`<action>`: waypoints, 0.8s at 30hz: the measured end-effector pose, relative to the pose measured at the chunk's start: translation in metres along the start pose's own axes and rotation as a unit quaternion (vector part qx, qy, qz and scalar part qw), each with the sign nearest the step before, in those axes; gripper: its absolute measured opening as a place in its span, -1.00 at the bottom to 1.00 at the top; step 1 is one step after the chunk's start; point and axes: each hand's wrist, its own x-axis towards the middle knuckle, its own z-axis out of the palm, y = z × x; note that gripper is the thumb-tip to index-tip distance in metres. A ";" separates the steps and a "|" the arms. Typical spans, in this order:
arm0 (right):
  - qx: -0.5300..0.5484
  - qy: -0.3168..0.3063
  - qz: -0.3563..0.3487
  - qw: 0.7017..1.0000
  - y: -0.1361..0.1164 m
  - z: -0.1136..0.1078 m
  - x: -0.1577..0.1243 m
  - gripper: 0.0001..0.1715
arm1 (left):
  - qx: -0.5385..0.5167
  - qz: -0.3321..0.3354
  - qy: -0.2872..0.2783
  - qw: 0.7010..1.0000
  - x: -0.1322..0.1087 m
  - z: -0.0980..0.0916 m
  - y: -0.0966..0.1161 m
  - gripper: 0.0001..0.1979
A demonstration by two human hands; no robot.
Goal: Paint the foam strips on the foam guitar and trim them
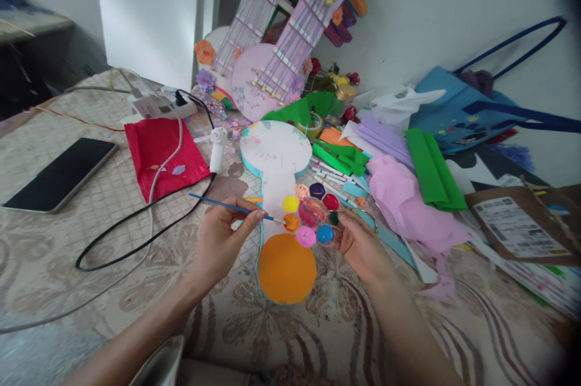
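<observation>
My left hand (233, 225) pinches a thin blue paintbrush (222, 202), its tip in the orange paint well of a flower-shaped palette (312, 212). By its right side the palette is gripped in my right hand (358, 238), held above the table. Its wells hold yellow, orange, pink, blue, dark green, red and dark purple paint, and the centre is smeared reddish. Beneath lies a flat cutout with two round ends and a narrow middle. The near disc (287, 268) is painted orange; the far disc (276, 147) is white with faint lettering and a light-blue edge.
A phone (61, 174), red felt (166, 153), a glue gun (218, 147) and looping cables lie left. Coloured paper, green felt (436, 168), pink fabric (403, 204) and a blue bag (463, 107) crowd the right. Decorated guitar-like crafts (258, 80) lean at the back.
</observation>
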 end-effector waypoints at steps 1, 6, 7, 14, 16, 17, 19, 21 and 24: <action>0.001 0.001 0.001 1.000 0.000 0.000 0.000 -0.79 | 0.013 0.005 -0.001 1.000 -0.001 0.000 0.002 -0.87; 0.010 0.010 0.006 1.000 0.000 -0.001 0.001 -0.76 | 0.065 0.032 0.014 0.997 -0.004 -0.002 0.009 -0.89; 0.010 0.009 0.006 1.000 -0.001 0.000 0.001 -0.75 | 0.055 0.032 0.018 0.998 -0.004 -0.002 0.009 -0.89; 0.013 0.003 0.004 1.000 -0.001 0.000 0.000 -0.79 | -0.114 -0.052 0.008 0.992 0.001 -0.001 0.001 -0.84; 0.014 -0.002 0.007 1.000 0.000 -0.001 0.001 -0.80 | -0.136 -0.062 0.005 0.989 0.002 0.000 -0.001 -0.84; 0.016 -0.002 0.008 1.000 0.000 -0.001 0.002 -0.80 | -0.142 -0.063 0.004 0.988 0.002 0.001 -0.002 -0.84; 0.022 0.003 0.007 1.000 0.001 -0.003 0.003 -0.78 | -0.144 -0.060 0.011 0.988 0.003 0.000 -0.003 -0.84; 0.026 0.011 0.002 1.000 0.001 -0.004 0.004 -0.77 | -0.137 -0.051 0.037 0.988 0.004 -0.005 -0.005 -0.84; 0.028 0.014 -0.005 0.999 0.001 -0.007 0.005 -0.77 | -0.123 -0.041 0.096 0.987 0.007 -0.020 -0.010 -0.84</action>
